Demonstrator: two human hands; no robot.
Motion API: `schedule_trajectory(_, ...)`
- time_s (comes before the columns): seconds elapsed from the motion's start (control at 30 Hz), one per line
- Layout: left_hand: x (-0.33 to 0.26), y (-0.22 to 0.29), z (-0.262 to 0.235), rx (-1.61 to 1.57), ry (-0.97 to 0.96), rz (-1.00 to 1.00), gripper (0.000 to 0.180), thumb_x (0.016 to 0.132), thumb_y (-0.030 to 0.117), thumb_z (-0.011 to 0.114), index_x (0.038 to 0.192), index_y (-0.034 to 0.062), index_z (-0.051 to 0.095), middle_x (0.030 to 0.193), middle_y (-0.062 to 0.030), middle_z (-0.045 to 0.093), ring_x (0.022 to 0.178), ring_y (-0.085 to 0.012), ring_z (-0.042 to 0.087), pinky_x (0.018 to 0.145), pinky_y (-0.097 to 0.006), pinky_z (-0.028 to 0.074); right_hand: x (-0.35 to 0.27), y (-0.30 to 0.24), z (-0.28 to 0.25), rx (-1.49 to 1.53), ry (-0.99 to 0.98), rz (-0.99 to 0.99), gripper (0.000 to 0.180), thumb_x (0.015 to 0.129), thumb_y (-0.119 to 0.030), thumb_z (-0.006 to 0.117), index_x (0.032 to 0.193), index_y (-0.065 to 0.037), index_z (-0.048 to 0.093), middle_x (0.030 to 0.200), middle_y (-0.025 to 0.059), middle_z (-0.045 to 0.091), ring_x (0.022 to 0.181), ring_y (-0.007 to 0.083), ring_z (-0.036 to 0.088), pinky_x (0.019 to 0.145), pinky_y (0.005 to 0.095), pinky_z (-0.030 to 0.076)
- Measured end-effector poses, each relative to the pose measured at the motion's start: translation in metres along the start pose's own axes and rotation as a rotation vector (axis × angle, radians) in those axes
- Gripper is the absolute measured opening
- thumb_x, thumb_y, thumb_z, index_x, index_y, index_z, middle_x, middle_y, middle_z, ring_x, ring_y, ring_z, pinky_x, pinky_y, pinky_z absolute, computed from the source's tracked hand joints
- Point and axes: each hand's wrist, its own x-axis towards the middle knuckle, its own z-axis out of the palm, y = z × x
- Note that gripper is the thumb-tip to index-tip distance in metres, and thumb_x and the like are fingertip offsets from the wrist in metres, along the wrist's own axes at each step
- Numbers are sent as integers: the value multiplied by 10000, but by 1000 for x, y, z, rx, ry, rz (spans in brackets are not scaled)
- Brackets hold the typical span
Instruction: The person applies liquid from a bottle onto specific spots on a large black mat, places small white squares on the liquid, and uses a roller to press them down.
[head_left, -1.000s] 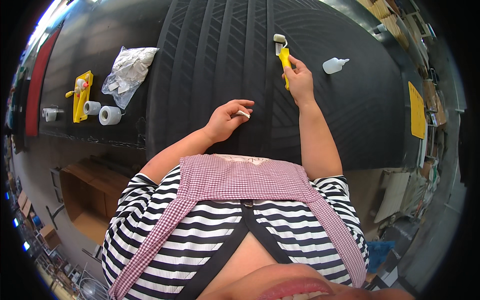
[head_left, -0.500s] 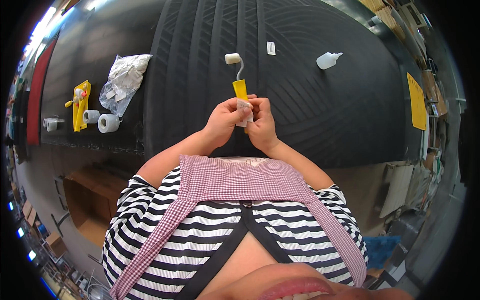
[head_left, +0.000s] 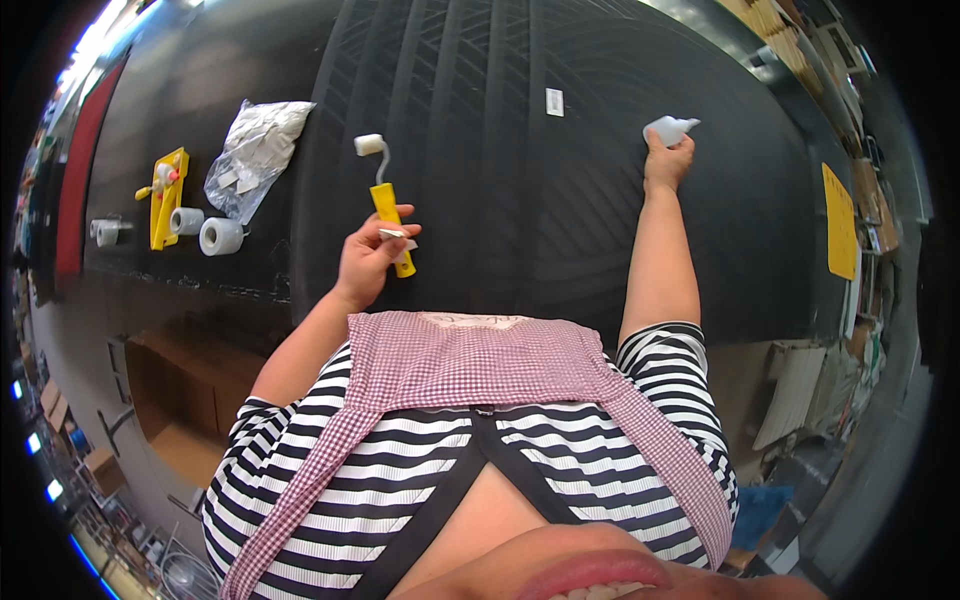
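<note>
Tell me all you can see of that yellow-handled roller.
The small roller has a white cylinder, a bent, metal-looking rod and a yellow handle that looks plastic. The left hand holds the handle, whose lower end shows below the fingers, along with some white, paper-like material. The cylinder end is farthest from the person, leaning slightly left, over the black surface; whether it touches that is unclear.

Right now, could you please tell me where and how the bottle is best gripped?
I'd grip the bottle around its wide body, coming from the near side, where the right hand meets it: it seems to lie on its side, and its thin nozzle points right, clear of the palm.
</note>
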Motion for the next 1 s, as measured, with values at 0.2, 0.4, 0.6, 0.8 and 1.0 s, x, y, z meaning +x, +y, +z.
schedule_trajectory(0.2, -1, -14, -8, -77, 43, 39, 81, 985, 76, 641, 1032, 48, 701, 1388, -114, 549, 1161, -224, 649, 980, -344, 525, -52, -60, 13, 570, -422, 235, 351, 965, -240, 707, 1208, -25, 574, 917, 74, 664, 740, 146, 664, 646, 276, 543)
schedule_trajectory(0.4, 1, -17, -2, 78, 26, 87, 85, 991, 90, 640, 1034, 49, 700, 1393, -105, 536, 1054, -173, 653, 939, -306, 523, -75, -103, 57, 556, -686, 316, 304, 888, -190, 784, 1100, -38, 628, 784, 13, 603, 578, 79, 518, 509, 225, 399)
schedule_trajectory(0.6, 0, -15, 0, 59, 48, 89, 78, 986, 70, 639, 1036, 54, 697, 1403, -116, 518, 1077, -173, 649, 931, -296, 524, -54, -99, 100, 535, -585, 337, 167, 839, -147, 776, 927, -44, 678, 781, -3, 623, 620, 91, 539, 568, 260, 416)
schedule_trajectory(0.8, 1, -15, 0, 59, 36, 103, 76, 983, 59, 636, 1028, 68, 696, 1408, -123, 506, 1113, -192, 649, 934, -302, 525, -61, -104, 121, 174, -540, -110, 297, 855, -278, 764, 967, -9, 708, 832, 33, 703, 762, 133, 657, 716, 300, 523)
schedule_trajectory(1.0, -1, -15, 0, 69, 41, 104, 81, 978, 57, 637, 1028, 82, 695, 1410, -133, 500, 1118, -204, 647, 918, -306, 524, -67, -119, 124, -155, -475, -714, 384, 739, -377, 809, 844, -32, 680, 826, 136, 715, 746, 292, 694, 705, 363, 544)
